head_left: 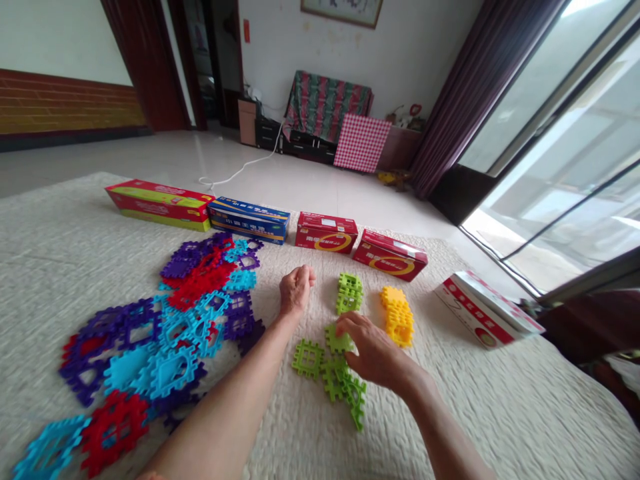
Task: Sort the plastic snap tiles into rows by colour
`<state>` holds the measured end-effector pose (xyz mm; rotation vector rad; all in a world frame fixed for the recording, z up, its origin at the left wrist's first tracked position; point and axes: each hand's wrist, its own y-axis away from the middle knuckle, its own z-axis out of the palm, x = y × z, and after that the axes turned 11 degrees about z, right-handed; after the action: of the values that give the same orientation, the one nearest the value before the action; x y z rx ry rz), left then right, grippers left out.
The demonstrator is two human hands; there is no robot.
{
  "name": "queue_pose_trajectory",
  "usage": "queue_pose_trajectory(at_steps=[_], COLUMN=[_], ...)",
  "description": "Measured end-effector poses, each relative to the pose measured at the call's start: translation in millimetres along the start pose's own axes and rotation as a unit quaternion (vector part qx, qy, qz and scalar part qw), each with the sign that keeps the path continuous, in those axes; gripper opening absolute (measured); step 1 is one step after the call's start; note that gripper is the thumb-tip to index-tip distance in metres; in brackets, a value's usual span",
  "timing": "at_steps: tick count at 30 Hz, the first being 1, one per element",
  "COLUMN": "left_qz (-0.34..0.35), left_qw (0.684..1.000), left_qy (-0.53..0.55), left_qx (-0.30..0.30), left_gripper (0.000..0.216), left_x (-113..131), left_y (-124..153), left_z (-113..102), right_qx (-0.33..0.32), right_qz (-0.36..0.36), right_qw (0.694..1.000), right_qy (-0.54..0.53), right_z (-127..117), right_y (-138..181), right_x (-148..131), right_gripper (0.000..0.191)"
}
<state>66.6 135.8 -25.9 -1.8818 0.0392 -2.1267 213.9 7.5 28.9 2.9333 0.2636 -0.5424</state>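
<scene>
Resting on the cream rug [500, 413], the right hand [373, 352] lies palm down over the loose green tiles [308, 358]; its fingers are half curled on one tile [338, 341], though whether they pinch it or merely press it is hard to tell; the left hand [297, 289] is balled in a fist, nothing visible in it, just left of the green stack [349, 293]; the yellow stack [398, 316] stands beside that; a heap of purple, red and blue tiles [165, 333] lies further left; boxes [326, 233] line the far edge.

The left hand [297, 289] and right hand [375, 353] are bare, as are both forearms.
</scene>
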Motion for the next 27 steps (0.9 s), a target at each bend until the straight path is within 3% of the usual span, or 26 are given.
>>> queue_pose_trajectory(at_steps=[3, 8, 11, 22, 24, 27], left_qz=[0.0, -0.002, -0.002, 0.008, 0.008, -0.001], left_qw=[1.0, 1.0, 1.0, 1.0, 1.0, 1.0], left_qy=[-0.004, -0.015, -0.016, -0.014, -0.011, -0.001], left_qx=[-0.003, -0.002, -0.003, -0.002, 0.001, 0.007], left_gripper=[0.035, 0.035, 0.034, 0.034, 0.034, 0.033], left_x=[-0.1, -2.4, -2.9, -4.4, -2.6, 0.6], left_y=[-0.7, -2.6, -2.8, -3.0, -2.6, -1.8], left_z=[0.0, 0.4, 0.6, 0.3, 0.1, -0.5], right_qx=[0.031, 0.178, 0.214, 0.243, 0.22, 0.132], right_qz=[-0.006, -0.001, -0.007, -0.004, -0.017, -0.014], right_qw=[0.999, 0.984, 0.976, 0.97, 0.975, 0.99], right_qy=[-0.002, 0.022, 0.041, 0.027, -0.002, -0.045], right_z=[-1.9, -3.0, 1.5, 6.3, 4.0, 3.8], right_y=[-2.0, -10.8, -15.7, -16.1, -13.6, -8.2], right_x=[2.0, 10.3, 16.6, 19.7, 14.4, 2.3], right_gripper=[0.035, 0.032, 0.033, 0.03, 0.022, 0.015])
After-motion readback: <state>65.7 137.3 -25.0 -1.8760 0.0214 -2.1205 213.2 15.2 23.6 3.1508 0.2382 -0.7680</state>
